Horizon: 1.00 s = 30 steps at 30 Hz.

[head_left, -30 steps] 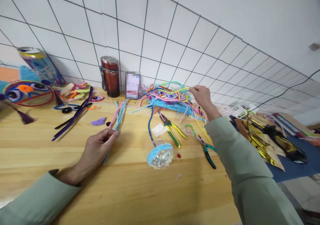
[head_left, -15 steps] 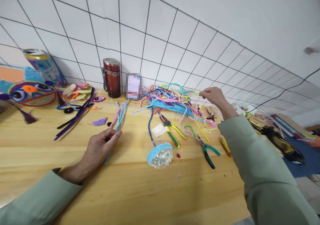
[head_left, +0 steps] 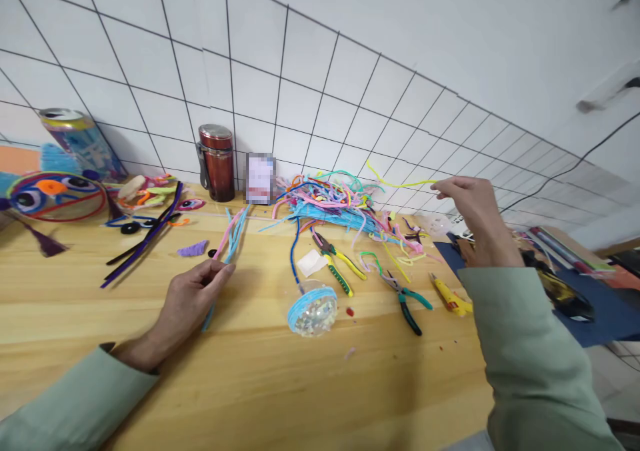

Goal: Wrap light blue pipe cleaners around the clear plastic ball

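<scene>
My right hand [head_left: 467, 201] is raised above the table's right side, pinching one end of a yellow pipe cleaner [head_left: 395, 181] that stretches left in the air toward the heap of coloured pipe cleaners [head_left: 330, 201] by the wall. My left hand [head_left: 193, 294] rests on the wooden table [head_left: 260, 384], fingers closed on a small bundle of pink and blue pipe cleaners [head_left: 231, 234] lying toward the wall. A clear glittery ball [head_left: 313, 307] wrapped with blue pipe cleaner sits between my hands.
Yellow-handled pliers [head_left: 337, 264], green-handled pliers [head_left: 405, 294] and a yellow cutter [head_left: 447, 294] lie near the ball. A red flask [head_left: 216, 161], a can [head_left: 80, 141], a round face craft [head_left: 53, 194] and dark pipe cleaners [head_left: 145, 234] are at the left. Gold foil on blue sheet [head_left: 595, 304] lies right.
My right hand has moved right and up from the heap, drawing the yellow pipe cleaner out into the air. My left hand has stayed on its bundle.
</scene>
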Each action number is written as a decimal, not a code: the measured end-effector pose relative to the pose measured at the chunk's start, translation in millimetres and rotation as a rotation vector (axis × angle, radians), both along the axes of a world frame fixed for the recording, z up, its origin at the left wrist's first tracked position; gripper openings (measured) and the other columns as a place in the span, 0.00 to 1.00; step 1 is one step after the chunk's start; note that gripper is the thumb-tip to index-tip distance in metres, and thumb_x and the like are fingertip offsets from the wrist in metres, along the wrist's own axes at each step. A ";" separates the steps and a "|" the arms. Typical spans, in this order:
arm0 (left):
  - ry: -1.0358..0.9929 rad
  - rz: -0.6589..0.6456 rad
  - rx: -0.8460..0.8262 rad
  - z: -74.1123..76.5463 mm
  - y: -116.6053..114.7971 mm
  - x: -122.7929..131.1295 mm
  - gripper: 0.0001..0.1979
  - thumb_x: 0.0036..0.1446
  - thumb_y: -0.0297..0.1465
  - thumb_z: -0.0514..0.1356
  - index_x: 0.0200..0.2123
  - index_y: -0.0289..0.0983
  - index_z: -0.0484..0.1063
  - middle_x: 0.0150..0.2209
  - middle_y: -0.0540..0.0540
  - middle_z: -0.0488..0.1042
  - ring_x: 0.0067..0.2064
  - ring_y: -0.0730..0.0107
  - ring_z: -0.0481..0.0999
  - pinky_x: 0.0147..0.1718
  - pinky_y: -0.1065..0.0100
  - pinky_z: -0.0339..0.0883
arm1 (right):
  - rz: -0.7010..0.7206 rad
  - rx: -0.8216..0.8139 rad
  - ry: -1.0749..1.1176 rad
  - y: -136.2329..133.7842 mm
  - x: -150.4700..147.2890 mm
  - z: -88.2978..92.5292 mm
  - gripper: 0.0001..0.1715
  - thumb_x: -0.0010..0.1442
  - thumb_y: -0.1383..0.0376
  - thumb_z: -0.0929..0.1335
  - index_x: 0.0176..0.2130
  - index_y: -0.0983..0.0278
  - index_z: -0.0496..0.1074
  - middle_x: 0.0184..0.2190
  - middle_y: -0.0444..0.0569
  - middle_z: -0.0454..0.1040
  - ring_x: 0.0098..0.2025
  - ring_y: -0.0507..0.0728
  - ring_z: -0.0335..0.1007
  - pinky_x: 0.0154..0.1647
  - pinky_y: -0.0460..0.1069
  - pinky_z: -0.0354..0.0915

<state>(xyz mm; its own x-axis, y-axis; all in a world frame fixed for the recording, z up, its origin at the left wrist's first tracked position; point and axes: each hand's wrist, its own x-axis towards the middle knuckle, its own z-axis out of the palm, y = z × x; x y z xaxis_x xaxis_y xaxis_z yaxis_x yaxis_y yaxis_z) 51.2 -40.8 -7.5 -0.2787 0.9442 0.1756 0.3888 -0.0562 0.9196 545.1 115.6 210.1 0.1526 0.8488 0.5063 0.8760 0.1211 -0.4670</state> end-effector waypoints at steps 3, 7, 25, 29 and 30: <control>-0.053 0.027 0.015 16.7 -3.1 1.5 0.20 0.54 0.50 0.67 0.27 0.38 0.77 0.22 0.53 0.66 0.26 0.72 0.62 0.27 0.69 0.58 | 0.082 0.028 0.153 -41.0 -13.6 -10.1 0.14 0.60 0.59 0.71 0.27 0.63 0.81 0.34 0.57 0.86 0.42 0.61 0.81 0.40 0.53 0.68; -0.222 -0.129 -0.057 48.5 -23.1 17.5 0.21 0.56 0.51 0.70 0.31 0.38 0.79 0.23 0.53 0.67 0.25 0.73 0.62 0.25 0.70 0.57 | 0.215 0.011 0.341 -94.5 -33.4 -43.3 0.13 0.57 0.59 0.74 0.23 0.59 0.79 0.29 0.50 0.83 0.39 0.62 0.81 0.43 0.54 0.73; -0.792 -0.602 -0.107 98.2 -47.6 101.7 0.26 0.54 0.52 0.78 0.33 0.36 0.79 0.23 0.54 0.70 0.21 0.82 0.60 0.22 0.72 0.50 | 0.403 0.141 0.034 -182.8 -74.8 -110.0 0.14 0.68 0.52 0.74 0.50 0.53 0.84 0.51 0.55 0.87 0.56 0.72 0.83 0.60 0.69 0.75; -0.801 -0.635 -0.097 115.3 -41.7 119.2 0.25 0.55 0.52 0.77 0.35 0.37 0.79 0.19 0.56 0.67 0.21 0.80 0.61 0.23 0.72 0.52 | 0.530 0.274 -0.139 -193.2 -110.5 -98.2 0.24 0.73 0.55 0.72 0.65 0.54 0.75 0.61 0.58 0.82 0.64 0.70 0.78 0.67 0.69 0.71; -0.809 -0.643 -0.093 119.4 -40.8 123.6 0.25 0.55 0.53 0.77 0.35 0.37 0.79 0.19 0.56 0.67 0.21 0.79 0.62 0.23 0.72 0.53 | 0.582 0.269 -0.150 -195.4 -120.6 -95.6 0.23 0.73 0.56 0.71 0.65 0.55 0.75 0.59 0.58 0.83 0.62 0.70 0.80 0.64 0.67 0.72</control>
<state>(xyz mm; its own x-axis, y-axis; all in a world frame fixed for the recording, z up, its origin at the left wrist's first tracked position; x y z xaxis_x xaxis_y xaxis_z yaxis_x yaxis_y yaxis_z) 174.7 -81.6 111.9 0.2807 0.9565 0.0792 -0.4250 0.0499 0.9038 424.4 -79.8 114.5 -0.3820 0.6123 0.6922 0.6852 0.6903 -0.2325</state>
